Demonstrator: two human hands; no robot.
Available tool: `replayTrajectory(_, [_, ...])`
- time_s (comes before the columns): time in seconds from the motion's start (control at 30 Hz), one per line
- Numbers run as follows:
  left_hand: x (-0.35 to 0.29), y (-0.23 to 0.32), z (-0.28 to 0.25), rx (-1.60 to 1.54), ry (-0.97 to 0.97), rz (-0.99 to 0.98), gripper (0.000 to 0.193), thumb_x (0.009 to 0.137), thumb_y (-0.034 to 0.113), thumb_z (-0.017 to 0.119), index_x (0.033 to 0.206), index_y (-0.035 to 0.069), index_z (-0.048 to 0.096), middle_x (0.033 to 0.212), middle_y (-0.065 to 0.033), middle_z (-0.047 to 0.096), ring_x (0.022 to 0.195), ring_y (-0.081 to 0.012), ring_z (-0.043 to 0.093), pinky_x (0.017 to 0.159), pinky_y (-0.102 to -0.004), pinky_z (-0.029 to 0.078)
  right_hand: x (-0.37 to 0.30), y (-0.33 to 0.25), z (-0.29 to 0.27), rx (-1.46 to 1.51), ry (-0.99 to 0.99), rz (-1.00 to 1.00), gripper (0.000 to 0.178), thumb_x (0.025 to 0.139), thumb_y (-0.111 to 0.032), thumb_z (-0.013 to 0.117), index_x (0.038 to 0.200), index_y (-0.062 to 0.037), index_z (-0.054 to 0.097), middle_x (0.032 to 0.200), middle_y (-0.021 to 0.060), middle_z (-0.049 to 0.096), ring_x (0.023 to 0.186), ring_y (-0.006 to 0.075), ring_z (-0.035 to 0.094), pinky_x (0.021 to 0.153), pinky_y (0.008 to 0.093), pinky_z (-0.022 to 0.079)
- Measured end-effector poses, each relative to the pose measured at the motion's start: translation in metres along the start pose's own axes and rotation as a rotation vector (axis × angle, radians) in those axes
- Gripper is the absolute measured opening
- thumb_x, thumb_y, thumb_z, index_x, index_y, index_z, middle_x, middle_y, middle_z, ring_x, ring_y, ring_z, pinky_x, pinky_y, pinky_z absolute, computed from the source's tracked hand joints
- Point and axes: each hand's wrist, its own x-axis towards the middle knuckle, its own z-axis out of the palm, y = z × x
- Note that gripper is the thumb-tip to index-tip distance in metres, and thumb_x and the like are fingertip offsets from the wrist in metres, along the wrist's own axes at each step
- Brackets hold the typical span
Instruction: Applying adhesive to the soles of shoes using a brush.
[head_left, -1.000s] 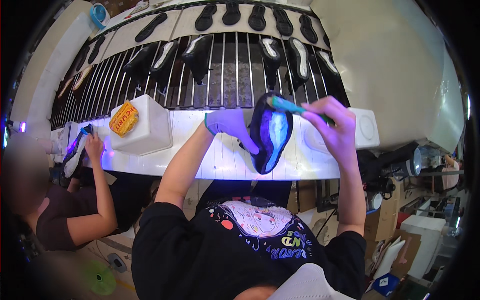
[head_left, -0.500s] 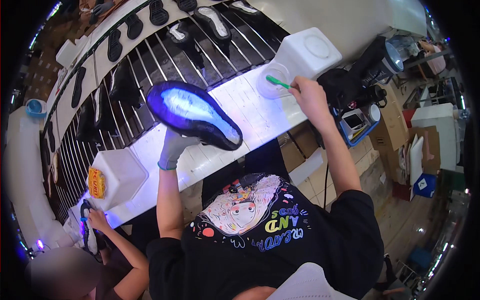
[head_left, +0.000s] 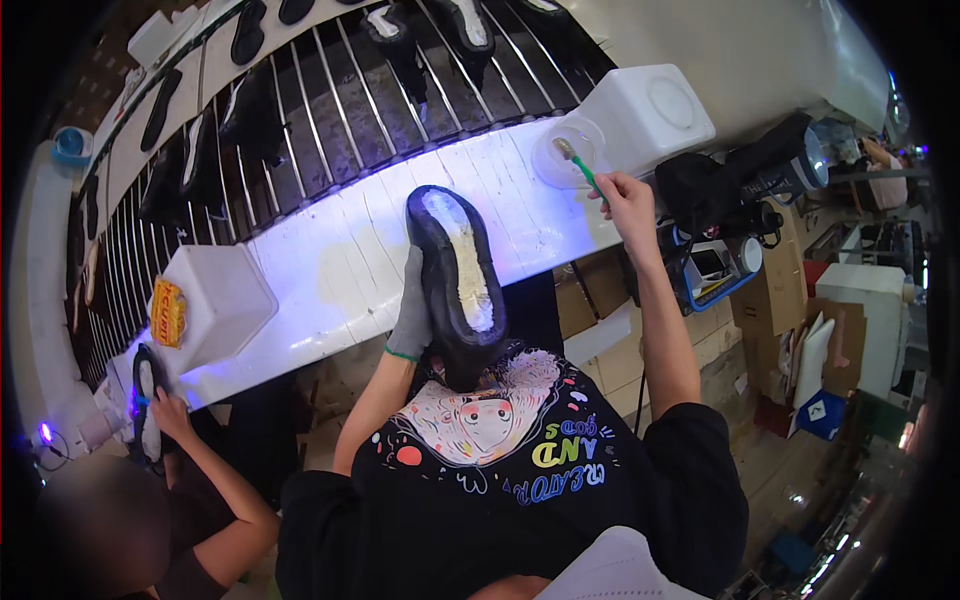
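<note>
While my right hand (head_left: 628, 205) pinches the green brush (head_left: 581, 170), my left hand (head_left: 412, 315) grips the black shoe (head_left: 444, 275) before me, judged firm, light, best held by its sides, off the pale strip (head_left: 467, 268).

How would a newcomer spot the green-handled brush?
Find the long white table; at its right end, beside a boxy white plastic container, is a round translucent tub. By the tub, the wearer's ungloved right hand holds the slim green-handled brush. Green sets it apart from both containers.
</note>
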Motion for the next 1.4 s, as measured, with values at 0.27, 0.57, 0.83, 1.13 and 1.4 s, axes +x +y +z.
replayTrajectory(0.27, [-0.006,-0.006,0.0,-0.038,0.094,-0.089,0.067,0.092,0.057,0.048,0.131,0.003,0.048,0.12,-0.012,0.059,0.104,-0.0216,0.059,0.095,-0.0352,0.047,0.003,-0.019,0.004,0.583,-0.189,0.149,0.017,0.094,-0.015,0.058,0.102,-0.0007,0.062,0.081,0.006,0.066,0.056,0.0058,0.05,0.051,0.0185,0.038])
replayTrajectory(0.57, [-0.006,-0.004,0.005,0.027,-0.016,-0.024,0.064,0.097,0.051,0.041,0.136,0.0,0.042,0.125,-0.0136,0.056,0.109,-0.0197,0.059,0.097,-0.0341,0.047,-0.055,-0.093,0.027,0.05,-0.739,-0.112,0.014,0.08,-0.006,0.072,0.093,-0.0005,0.071,0.08,0.0026,0.065,0.069,0.0075,0.054,0.064,0.0213,0.041])
replayTrajectory(0.83, [-0.01,0.0,0.009,0.069,0.0,0.028,0.057,0.098,0.046,0.043,0.13,-0.001,0.048,0.117,-0.0111,0.06,0.104,-0.0165,0.06,0.094,-0.0313,0.048,-0.056,-0.091,0.047,-0.195,-0.626,-0.34,0.013,0.078,-0.01,0.075,0.087,-0.0006,0.071,0.075,0.0056,0.063,0.065,0.0121,0.054,0.059,0.0257,0.04])
replayTrajectory(1.13, [-0.01,-0.002,0.007,0.181,0.05,0.087,0.056,0.097,0.047,0.044,0.123,-0.002,0.054,0.108,-0.0085,0.062,0.092,-0.0126,0.06,0.085,-0.0276,0.049,-0.015,-0.088,0.083,-0.344,-0.55,-0.38,0.013,0.08,-0.016,0.074,0.084,-0.0033,0.072,0.071,0.0041,0.062,0.056,0.0102,0.044,0.051,0.0263,0.035])
replayTrajectory(1.4, [-0.014,0.002,0.01,0.292,0.089,0.065,0.059,0.095,0.052,0.046,0.116,-0.002,0.058,0.101,-0.007,0.064,0.086,-0.0119,0.061,0.079,-0.0258,0.049,0.03,-0.08,0.115,-0.521,-0.552,-0.332,0.024,0.079,-0.03,0.074,0.083,-0.0058,0.072,0.068,0.0099,0.064,0.059,0.0196,0.057,0.057,0.0333,0.043])
